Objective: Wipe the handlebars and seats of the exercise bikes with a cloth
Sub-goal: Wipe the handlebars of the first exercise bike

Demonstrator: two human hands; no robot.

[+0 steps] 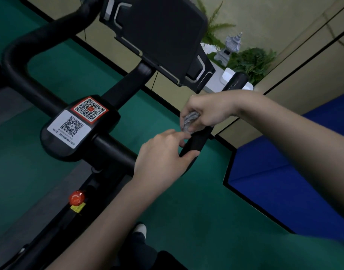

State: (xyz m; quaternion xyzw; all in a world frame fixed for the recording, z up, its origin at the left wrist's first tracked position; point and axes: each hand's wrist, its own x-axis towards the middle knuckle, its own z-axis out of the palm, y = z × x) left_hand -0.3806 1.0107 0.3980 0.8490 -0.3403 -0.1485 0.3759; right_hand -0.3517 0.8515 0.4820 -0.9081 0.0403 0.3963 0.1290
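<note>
A black exercise-bike handlebar (108, 149) runs across the view, with a hub carrying two QR-code stickers (77, 121). My right hand (208, 112) grips a crumpled grey cloth (189, 120) against the right grip of the bar (198, 141). Just below it, my left hand (163, 154) holds the same grip, thumb under it and fingers curled over the top, fingertips near the cloth. The bar's right end (237, 80) rises behind my right wrist. The seat is out of sight.
A black console screen (163, 36) stands above the bar. A red knob (76, 197) sits on the frame below. Green floor lies underneath, a blue mat (284, 172) to the right, and plants with a small stone lantern (231, 47) by the wall.
</note>
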